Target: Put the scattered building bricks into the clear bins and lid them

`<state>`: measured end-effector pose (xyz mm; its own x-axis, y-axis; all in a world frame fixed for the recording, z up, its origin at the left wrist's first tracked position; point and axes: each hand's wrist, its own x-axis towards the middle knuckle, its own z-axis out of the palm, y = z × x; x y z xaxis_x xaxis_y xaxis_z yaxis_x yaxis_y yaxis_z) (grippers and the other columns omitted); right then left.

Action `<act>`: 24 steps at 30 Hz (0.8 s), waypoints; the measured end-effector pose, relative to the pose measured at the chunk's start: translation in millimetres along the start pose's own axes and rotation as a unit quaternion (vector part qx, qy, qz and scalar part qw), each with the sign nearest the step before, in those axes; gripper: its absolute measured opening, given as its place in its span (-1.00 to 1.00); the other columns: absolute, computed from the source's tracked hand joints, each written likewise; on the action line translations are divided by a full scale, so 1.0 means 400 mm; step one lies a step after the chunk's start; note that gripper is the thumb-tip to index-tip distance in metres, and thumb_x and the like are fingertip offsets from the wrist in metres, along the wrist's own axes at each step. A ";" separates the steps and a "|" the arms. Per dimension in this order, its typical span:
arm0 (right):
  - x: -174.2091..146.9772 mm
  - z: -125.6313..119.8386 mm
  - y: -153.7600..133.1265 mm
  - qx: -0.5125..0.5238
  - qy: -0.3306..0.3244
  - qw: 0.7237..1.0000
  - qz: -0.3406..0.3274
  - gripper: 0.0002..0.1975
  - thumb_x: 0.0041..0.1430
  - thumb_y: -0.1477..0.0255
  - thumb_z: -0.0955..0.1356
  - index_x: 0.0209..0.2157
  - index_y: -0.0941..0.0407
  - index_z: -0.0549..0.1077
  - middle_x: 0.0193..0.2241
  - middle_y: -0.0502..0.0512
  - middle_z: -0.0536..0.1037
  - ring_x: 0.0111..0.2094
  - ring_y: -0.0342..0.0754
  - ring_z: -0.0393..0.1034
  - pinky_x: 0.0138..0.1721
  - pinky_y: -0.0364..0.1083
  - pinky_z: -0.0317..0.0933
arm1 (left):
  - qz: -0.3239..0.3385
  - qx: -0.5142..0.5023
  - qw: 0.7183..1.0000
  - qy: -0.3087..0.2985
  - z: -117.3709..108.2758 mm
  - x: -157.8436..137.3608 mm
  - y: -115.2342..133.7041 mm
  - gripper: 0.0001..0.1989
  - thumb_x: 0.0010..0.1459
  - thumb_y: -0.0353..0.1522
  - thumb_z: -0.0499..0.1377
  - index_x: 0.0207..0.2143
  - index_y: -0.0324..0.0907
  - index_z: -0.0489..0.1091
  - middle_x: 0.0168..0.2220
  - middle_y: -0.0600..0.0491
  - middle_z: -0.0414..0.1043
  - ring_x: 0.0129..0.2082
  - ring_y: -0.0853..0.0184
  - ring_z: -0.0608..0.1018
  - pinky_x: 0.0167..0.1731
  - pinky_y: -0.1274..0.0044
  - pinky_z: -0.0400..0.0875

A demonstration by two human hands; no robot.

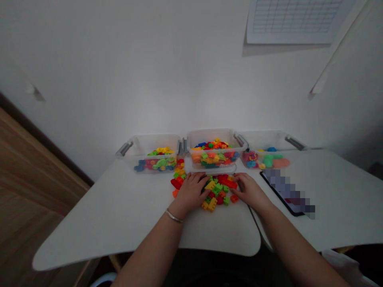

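Note:
A heap of toy building bricks (pixel 218 189) in red, yellow, green and orange lies on the white table in front of me. My left hand (pixel 194 189) rests over the left side of the heap with its fingers spread, and covers some bricks. At the right edge of the heap is my right hand (pixel 247 190), its fingers bent and its thumb apart from them, touching or close to the red bricks (pixel 228 181). Neither hand visibly holds a brick. One orange brick (pixel 234 198) lies just below my right thumb. Two yellow bricks (pixel 212 204) sit at the near side.
Three clear plastic boxes stand along the wall: a left box (pixel 140 141) and a middle box (pixel 209 135) with bricks and small pieces, and a right box (pixel 263 137) with larger coloured shapes. A phone (pixel 287 195) lies right of my hand, past a seam in the table (pixel 119 223).

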<state>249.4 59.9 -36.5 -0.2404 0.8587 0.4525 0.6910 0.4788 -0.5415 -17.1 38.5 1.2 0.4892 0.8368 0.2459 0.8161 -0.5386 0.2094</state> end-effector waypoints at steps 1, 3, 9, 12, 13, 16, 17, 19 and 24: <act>0.000 0.001 0.001 -0.003 0.001 1.000 -0.001 -0.83 -0.03 0.40 0.42 -0.37 0.05 0.36 -0.17 0.17 0.53 -0.09 0.13 0.42 0.00 0.11 0.28 | -0.001 0.000 1.000 0.000 0.000 0.000 0.000 -0.53 0.27 -0.22 0.10 0.21 -0.09 0.27 0.23 -0.04 0.28 0.24 0.12 0.29 0.30 0.15 0.04; -0.001 0.004 0.002 -0.010 0.001 1.000 -0.005 -0.82 -0.03 0.40 0.42 -0.35 0.05 0.37 -0.17 0.17 0.53 -0.08 0.12 0.42 0.01 0.11 0.28 | -0.001 -0.001 1.000 -0.001 -0.001 0.000 0.001 -0.52 0.27 -0.22 0.10 0.21 -0.10 0.27 0.24 -0.05 0.28 0.24 0.12 0.29 0.30 0.14 0.04; -0.002 0.016 0.007 -0.015 0.005 1.000 0.000 -0.84 0.01 0.39 0.39 -0.32 0.06 0.38 -0.18 0.18 0.54 -0.10 0.12 0.43 -0.02 0.10 0.29 | -0.001 -0.001 1.000 0.000 -0.001 0.001 0.001 -0.53 0.27 -0.22 0.11 0.20 -0.10 0.28 0.23 -0.05 0.29 0.24 0.12 0.29 0.30 0.15 0.04; 0.000 0.020 0.009 -0.013 0.025 1.000 0.010 -0.87 -0.03 0.40 0.38 -0.37 0.06 0.37 -0.16 0.22 0.55 -0.09 0.13 0.43 -0.02 0.11 0.28 | -0.001 -0.002 1.000 0.001 0.001 0.001 0.000 -0.53 0.27 -0.22 0.11 0.21 -0.09 0.28 0.24 -0.04 0.28 0.25 0.12 0.29 0.30 0.15 0.04; 0.001 0.020 0.010 -0.016 0.032 0.999 0.015 -0.87 -0.05 0.41 0.38 -0.39 0.06 0.37 -0.16 0.22 0.55 -0.10 0.14 0.43 -0.02 0.13 0.28 | -0.003 -0.002 1.000 0.001 0.002 0.002 0.000 -0.53 0.27 -0.22 0.11 0.21 -0.08 0.27 0.24 -0.04 0.28 0.25 0.12 0.29 0.30 0.15 0.04; 0.003 0.014 0.008 -0.020 0.044 0.998 0.029 -0.85 -0.08 0.37 0.40 -0.42 0.06 0.38 -0.20 0.22 0.57 -0.14 0.18 0.43 -0.04 0.17 0.27 | -0.005 -0.002 1.000 -0.001 0.002 0.002 0.000 -0.52 0.27 -0.22 0.10 0.21 -0.09 0.27 0.24 -0.05 0.28 0.25 0.12 0.29 0.30 0.15 0.03; 0.004 0.011 0.007 -0.017 0.047 0.998 0.032 -0.85 -0.07 0.34 0.40 -0.42 0.06 0.39 -0.21 0.22 0.57 -0.15 0.18 0.43 -0.05 0.18 0.27 | -0.005 -0.002 1.000 -0.002 0.002 0.002 0.000 -0.52 0.27 -0.22 0.10 0.21 -0.09 0.27 0.24 -0.05 0.28 0.25 0.12 0.29 0.30 0.15 0.03; 0.004 0.004 0.001 -0.008 0.057 0.997 0.044 -0.83 -0.04 0.31 0.40 -0.39 0.07 0.41 -0.24 0.20 0.56 -0.18 0.17 0.43 -0.09 0.16 0.29 | -0.005 -0.002 1.000 -0.005 0.001 0.003 0.001 -0.52 0.27 -0.22 0.10 0.21 -0.09 0.27 0.24 -0.05 0.27 0.25 0.11 0.29 0.30 0.14 0.03; 0.004 -0.003 -0.009 0.012 0.077 0.994 0.075 -0.81 0.03 0.27 0.40 -0.36 0.08 0.43 -0.33 0.15 0.53 -0.27 0.09 0.42 -0.24 0.06 0.34 | -0.007 -0.005 1.000 -0.007 0.000 0.003 0.001 -0.52 0.27 -0.23 0.10 0.22 -0.08 0.26 0.24 -0.05 0.27 0.25 0.12 0.29 0.30 0.15 0.03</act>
<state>247.2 59.2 -33.1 -0.0264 0.8834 0.4679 0.6943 0.3530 -0.6272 -16.1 39.4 1.6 0.4821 0.8453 0.2303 0.8197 -0.5280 0.2221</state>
